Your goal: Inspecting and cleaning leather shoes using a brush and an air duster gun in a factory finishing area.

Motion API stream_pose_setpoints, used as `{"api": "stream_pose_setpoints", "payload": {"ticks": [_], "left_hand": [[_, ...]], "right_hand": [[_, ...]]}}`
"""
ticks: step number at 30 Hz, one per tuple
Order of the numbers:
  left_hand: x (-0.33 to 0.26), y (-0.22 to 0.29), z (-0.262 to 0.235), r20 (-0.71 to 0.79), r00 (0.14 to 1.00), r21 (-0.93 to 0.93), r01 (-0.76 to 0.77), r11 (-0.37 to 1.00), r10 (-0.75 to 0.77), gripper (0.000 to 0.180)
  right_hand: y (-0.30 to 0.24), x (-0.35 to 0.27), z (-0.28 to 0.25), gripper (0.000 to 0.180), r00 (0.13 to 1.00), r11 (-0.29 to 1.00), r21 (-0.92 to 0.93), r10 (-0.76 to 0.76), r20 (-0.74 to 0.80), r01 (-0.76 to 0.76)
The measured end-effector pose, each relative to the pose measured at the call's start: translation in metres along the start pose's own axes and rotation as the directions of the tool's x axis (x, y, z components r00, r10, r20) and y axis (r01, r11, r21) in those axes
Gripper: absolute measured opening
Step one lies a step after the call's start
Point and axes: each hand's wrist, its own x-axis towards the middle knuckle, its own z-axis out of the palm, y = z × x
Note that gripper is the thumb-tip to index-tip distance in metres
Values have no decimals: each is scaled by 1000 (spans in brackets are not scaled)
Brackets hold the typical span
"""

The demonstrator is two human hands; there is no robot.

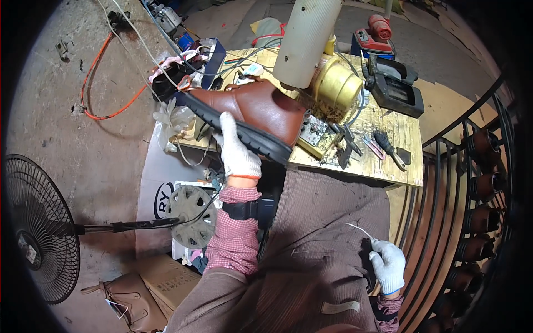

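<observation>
Gripping the black sole of a brown leather boot (252,108), the left hand (237,152), in a white glove, holds it tilted at the centre of the frame, above the near edge of the wooden table (402,166). Its grip is clamped on the sole's edge. The right hand (388,265), also gloved, sits at the lower right over the person's lap, its grip pinched together on a thin white thread (360,230) that rises toward the upper left. A brass-coloured machine part (336,86) stands just behind the boot's toe end. Pliers and a brush (387,147) lie on the table to the right. A black floor fan (39,233) stands at the lower left.
</observation>
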Motion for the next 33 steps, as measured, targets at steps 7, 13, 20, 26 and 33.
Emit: {"api": "stream_pose_setpoints", "payload": {"ticks": [7, 13, 20, 26, 33], "left_hand": [[-4, 13, 67, 27, 981, 126, -196, 973, 194, 120], [-13, 13, 55, 33, 980, 133, -200, 971, 197, 119], [-82, 13, 10, 9, 999, 211, -50, 976, 49, 99], [-82, -23, -108, 771, 543, -15, 537, 843, -332, 99], [-87, -107, -190, 779, 430, -159, 839, 520, -456, 66]], "right_hand": [[-17, 38, -5, 27, 988, 989, -64, -129, 86, 135], [-54, 89, 0, 53, 906, 903, -64, -422, 48, 424], [-147, 168, 14, 48, 607, 603, -241, -792, -65, 761], [-139, 202, -17, 53, 844, 583, 611, -373, -385, 536], [-154, 180, 0, 70, 915, 698, 593, -342, -215, 401]]}}
